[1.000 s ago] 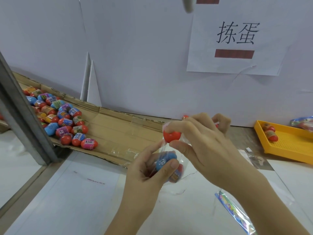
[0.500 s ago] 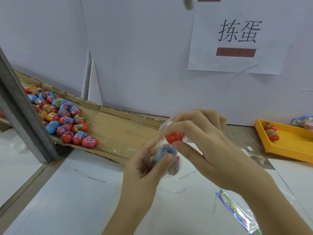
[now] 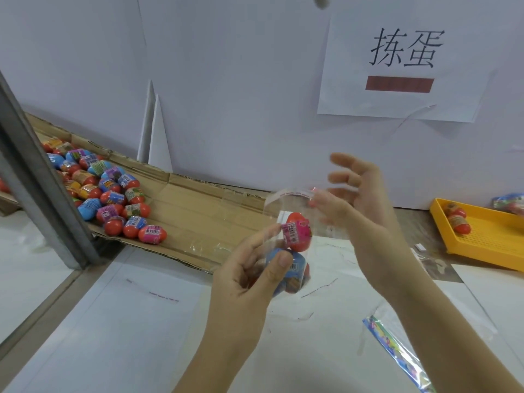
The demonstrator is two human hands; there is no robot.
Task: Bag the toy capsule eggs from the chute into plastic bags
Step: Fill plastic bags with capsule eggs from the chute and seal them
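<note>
My left hand grips the lower part of a clear plastic bag, thumb pressed on a blue capsule egg inside it. A red egg with a pink label sits above the blue one in the bag. My right hand is at the bag's open top with its fingers spread; its thumb touches the bag's mouth, and no egg is in it. Several eggs lie piled on the cardboard chute at the left.
A yellow perforated tray at the right holds bagged eggs. A colourful strip of packaging lies on the white table at lower right. A grey metal post slants across the left. A white wall with a paper sign stands behind.
My right hand has let go of the red egg, which now sits inside the bag above the blue one. That hand's fingers have spread and lifted to the bag's mouth.
</note>
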